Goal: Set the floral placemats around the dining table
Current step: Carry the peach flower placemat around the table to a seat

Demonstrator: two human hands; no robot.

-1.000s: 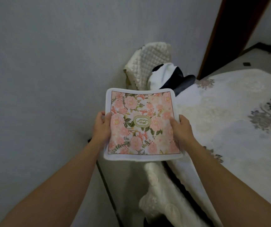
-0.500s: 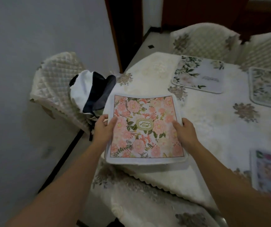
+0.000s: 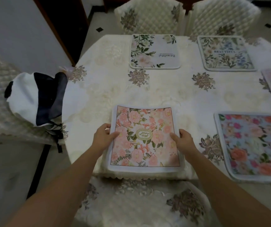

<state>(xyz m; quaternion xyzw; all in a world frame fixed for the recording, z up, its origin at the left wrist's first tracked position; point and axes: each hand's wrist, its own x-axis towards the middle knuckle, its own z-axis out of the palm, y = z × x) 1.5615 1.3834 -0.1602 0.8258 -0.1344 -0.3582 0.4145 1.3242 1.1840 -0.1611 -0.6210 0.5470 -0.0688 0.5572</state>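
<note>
Surface: dining table [image 3: 172, 89] under cream embroidered cloth, four other placemats [image 3: 154, 51] along its far and right sides
Room: quilted chairs [image 3: 149, 15] around; black-and-white bundle [image 3: 27, 99] on the left one
Pink placemat [image 3: 144, 145]: at the near edge, contact with cloth unclear
Left hand [image 3: 103, 138]: pinched its left edge, thumb on top
Right hand [image 3: 183, 140]: pinched its right edge likewise
Change: half a second earlier it hung over the left corner

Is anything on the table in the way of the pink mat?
Nothing visible. The left hand and right hand hold the pink mat over bare tablecloth; the bright mat lies apart to its right.
</note>
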